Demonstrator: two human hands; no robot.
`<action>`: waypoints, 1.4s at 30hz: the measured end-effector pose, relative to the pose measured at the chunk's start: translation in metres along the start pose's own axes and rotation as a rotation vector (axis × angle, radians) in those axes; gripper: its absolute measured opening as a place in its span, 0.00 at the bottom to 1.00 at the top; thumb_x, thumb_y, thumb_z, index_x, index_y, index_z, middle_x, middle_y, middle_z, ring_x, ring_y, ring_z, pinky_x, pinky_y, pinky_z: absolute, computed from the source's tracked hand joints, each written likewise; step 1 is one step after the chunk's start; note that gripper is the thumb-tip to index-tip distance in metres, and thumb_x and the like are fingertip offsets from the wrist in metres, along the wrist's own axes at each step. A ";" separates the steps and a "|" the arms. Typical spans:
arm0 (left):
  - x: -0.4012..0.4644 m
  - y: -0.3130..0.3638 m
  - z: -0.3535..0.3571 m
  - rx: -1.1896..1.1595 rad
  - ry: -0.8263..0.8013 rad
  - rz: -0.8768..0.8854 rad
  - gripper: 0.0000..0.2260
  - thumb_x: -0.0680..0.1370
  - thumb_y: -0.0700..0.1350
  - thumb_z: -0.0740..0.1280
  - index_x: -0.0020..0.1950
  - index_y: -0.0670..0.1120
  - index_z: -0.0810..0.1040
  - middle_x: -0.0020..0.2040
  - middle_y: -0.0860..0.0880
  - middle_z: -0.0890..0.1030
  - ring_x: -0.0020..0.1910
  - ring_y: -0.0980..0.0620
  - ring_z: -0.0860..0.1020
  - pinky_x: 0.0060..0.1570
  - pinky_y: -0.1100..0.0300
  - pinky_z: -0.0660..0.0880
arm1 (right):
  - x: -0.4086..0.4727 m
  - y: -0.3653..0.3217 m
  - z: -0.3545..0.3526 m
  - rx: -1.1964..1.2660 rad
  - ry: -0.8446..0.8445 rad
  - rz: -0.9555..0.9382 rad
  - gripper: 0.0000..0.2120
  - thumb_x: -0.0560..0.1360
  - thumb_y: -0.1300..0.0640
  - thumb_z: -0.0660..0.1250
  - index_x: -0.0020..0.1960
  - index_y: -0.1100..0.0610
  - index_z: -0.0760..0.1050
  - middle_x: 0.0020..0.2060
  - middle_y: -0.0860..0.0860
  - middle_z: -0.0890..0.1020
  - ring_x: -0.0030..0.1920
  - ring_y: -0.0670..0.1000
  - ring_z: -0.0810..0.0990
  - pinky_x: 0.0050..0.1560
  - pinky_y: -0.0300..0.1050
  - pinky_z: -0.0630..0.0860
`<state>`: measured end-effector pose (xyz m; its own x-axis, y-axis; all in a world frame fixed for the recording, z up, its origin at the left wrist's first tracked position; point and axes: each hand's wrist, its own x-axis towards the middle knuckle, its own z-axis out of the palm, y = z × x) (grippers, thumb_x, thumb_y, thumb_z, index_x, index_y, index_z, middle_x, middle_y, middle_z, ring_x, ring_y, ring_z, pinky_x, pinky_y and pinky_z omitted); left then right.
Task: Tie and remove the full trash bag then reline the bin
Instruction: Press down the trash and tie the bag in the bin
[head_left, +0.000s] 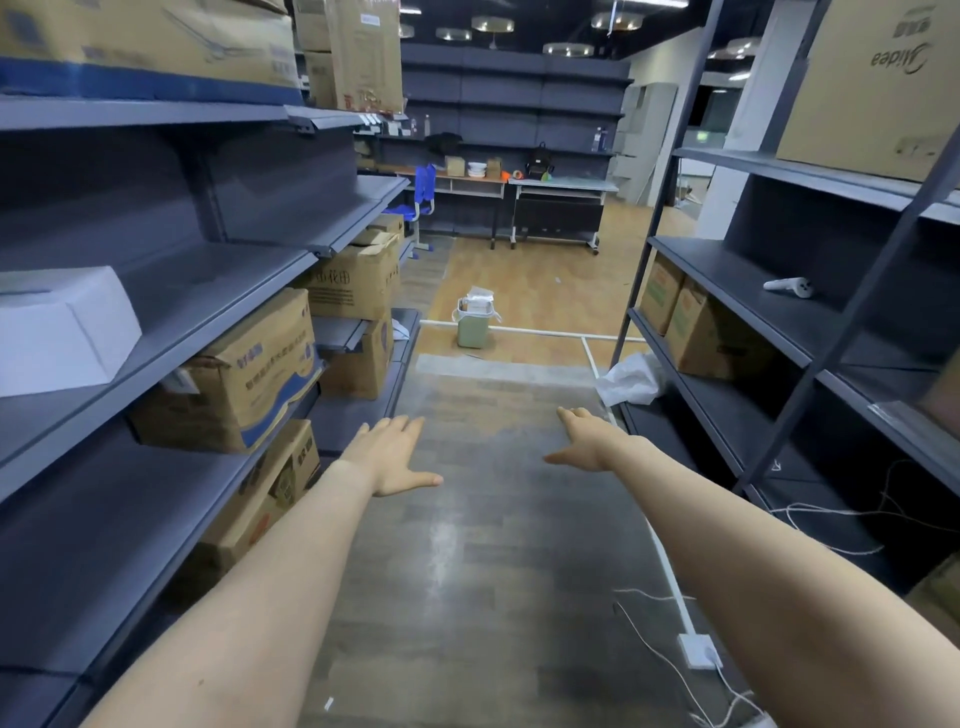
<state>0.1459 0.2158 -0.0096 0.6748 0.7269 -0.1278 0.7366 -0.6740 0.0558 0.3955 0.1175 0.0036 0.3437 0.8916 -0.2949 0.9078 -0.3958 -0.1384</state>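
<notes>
Both arms extended down the aisle: left hand (390, 457) and right hand (584, 437) flat, fingers apart, holding nothing. Green bin (474, 326), bag (475, 310) full, stands well ahead.

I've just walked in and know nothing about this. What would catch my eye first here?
Two bare arms stretch forward down the aisle, the left hand and right hand both open and holding nothing. Straight ahead, at the aisle's far end, a small green bin stands on the wooden floor, its white bag stuffed full. Grey shelves with cardboard boxes line both sides.
</notes>
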 end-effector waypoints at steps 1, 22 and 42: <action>0.018 -0.001 -0.003 -0.012 0.007 -0.002 0.42 0.73 0.66 0.61 0.77 0.44 0.50 0.76 0.45 0.58 0.74 0.45 0.58 0.71 0.43 0.55 | 0.016 0.004 -0.007 0.006 0.002 0.004 0.39 0.76 0.43 0.63 0.77 0.57 0.46 0.76 0.54 0.54 0.74 0.57 0.60 0.70 0.54 0.63; 0.373 -0.094 -0.067 -0.062 0.084 0.081 0.40 0.73 0.66 0.62 0.76 0.45 0.52 0.75 0.45 0.59 0.73 0.45 0.59 0.71 0.45 0.58 | 0.345 0.017 -0.121 0.038 0.048 0.025 0.39 0.76 0.44 0.63 0.76 0.61 0.48 0.76 0.56 0.54 0.73 0.57 0.60 0.71 0.51 0.62; 0.729 -0.150 -0.115 0.022 0.066 0.155 0.42 0.72 0.67 0.62 0.76 0.44 0.52 0.75 0.45 0.60 0.72 0.44 0.61 0.68 0.47 0.61 | 0.664 0.089 -0.222 0.047 0.033 0.108 0.37 0.77 0.44 0.62 0.76 0.60 0.49 0.75 0.56 0.55 0.72 0.57 0.61 0.67 0.50 0.64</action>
<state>0.5327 0.8620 0.0030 0.7825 0.6204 -0.0535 0.6226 -0.7811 0.0483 0.7581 0.7230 0.0054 0.4470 0.8498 -0.2794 0.8534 -0.4987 -0.1516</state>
